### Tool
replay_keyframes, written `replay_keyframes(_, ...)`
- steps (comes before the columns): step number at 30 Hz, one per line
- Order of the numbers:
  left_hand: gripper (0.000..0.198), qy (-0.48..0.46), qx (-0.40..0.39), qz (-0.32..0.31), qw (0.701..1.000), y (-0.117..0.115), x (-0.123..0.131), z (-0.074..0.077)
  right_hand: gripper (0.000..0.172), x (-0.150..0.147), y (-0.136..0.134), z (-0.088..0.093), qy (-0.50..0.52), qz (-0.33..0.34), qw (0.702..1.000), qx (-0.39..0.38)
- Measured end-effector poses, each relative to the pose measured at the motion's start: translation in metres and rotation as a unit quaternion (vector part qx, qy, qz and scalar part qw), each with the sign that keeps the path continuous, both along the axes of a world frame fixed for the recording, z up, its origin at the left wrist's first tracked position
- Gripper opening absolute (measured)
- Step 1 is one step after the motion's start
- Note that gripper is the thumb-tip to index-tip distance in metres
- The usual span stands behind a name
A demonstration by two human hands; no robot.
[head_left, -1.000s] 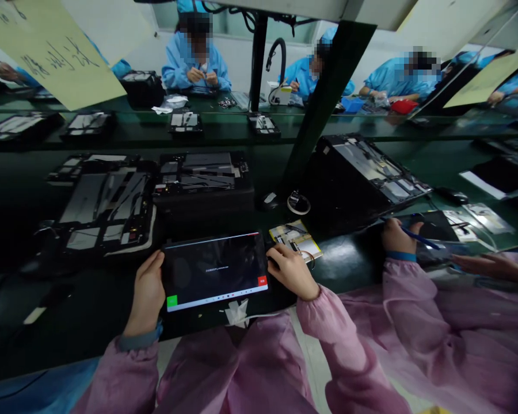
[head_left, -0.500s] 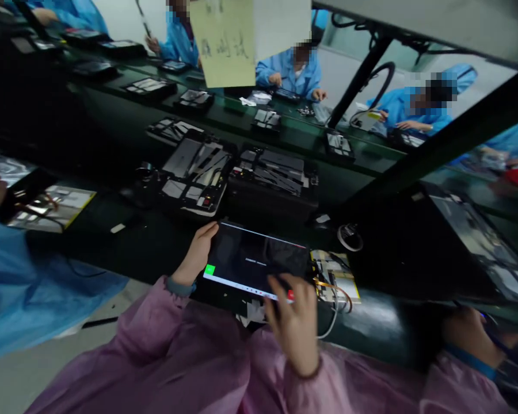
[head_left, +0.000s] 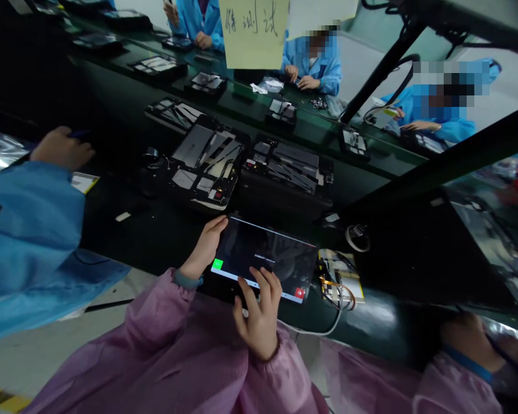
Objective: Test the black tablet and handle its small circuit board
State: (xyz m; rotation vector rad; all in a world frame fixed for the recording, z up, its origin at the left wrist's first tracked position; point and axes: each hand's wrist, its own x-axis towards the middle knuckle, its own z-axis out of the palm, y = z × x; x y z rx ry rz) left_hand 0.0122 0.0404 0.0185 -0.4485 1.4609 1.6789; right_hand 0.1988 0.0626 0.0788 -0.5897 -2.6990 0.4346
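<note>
A tablet (head_left: 280, 259) with a lit, mostly black screen is tilted up in front of me, a green square at its lower left and a red one at its lower right. My left hand (head_left: 205, 247) grips its left edge, thumb side along the frame. Over the lower middle of the screen is my right hand (head_left: 259, 310), fingers spread, fingertips at or just above the glass; whether they touch I cannot tell. Right of the tablet lies a battery board (head_left: 343, 279) with orange and white wires, partly behind the tablet's edge.
Opened tablet shells (head_left: 209, 164) and another stack (head_left: 287, 167) stand behind the tablet. A white cable coil (head_left: 357, 237) lies to the right. A co-worker's blue sleeve (head_left: 38, 201) reaches in at left; another person's hand (head_left: 470, 342) is at right. A yellow note (head_left: 254, 34) hangs above.
My right hand has moved left across the screen, from near the red square to the lower middle. My left hand keeps its hold. The co-worker's arm at left has reached further forward.
</note>
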Motion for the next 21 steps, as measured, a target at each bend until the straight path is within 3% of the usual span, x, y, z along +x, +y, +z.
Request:
replay_keyframes(4,0.055,-0.040,0.021,-0.009,0.999,-0.001,0.000,-0.013,0.027,0.017,-0.002,-0.008,-0.002,-0.035,0.999,-0.025)
replay_keyframes(8,0.059,-0.033,0.026,-0.023,0.999,-0.003,-0.001,-0.016,0.025,0.025,-0.005,-0.013,-0.003,-0.041,0.999,-0.010)
replay_keyframes(21,0.060,-0.051,0.041,-0.027,0.998,-0.001,-0.003,-0.026,0.029,0.014,-0.007,-0.010,-0.008,-0.025,1.000,0.016)
